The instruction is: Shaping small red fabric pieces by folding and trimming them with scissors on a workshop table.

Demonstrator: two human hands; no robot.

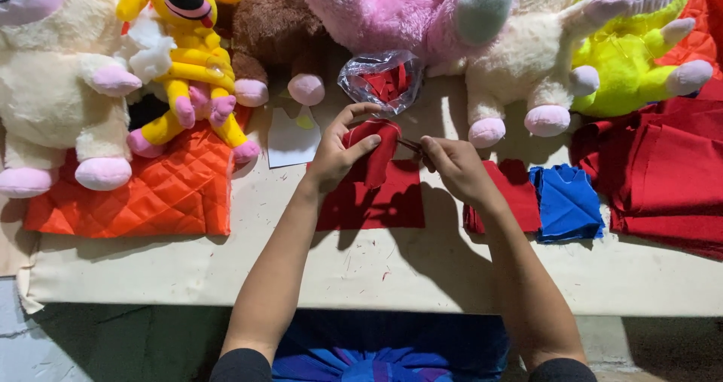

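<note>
The left hand pinches a red cloth piece above the bench. The right hand is closed on small scissors. 1 slip could nick a finger or cut crooked.

Clear plastic bag of red scraps, crumpled, on surface just beyond hands, below pink plush.
</note>
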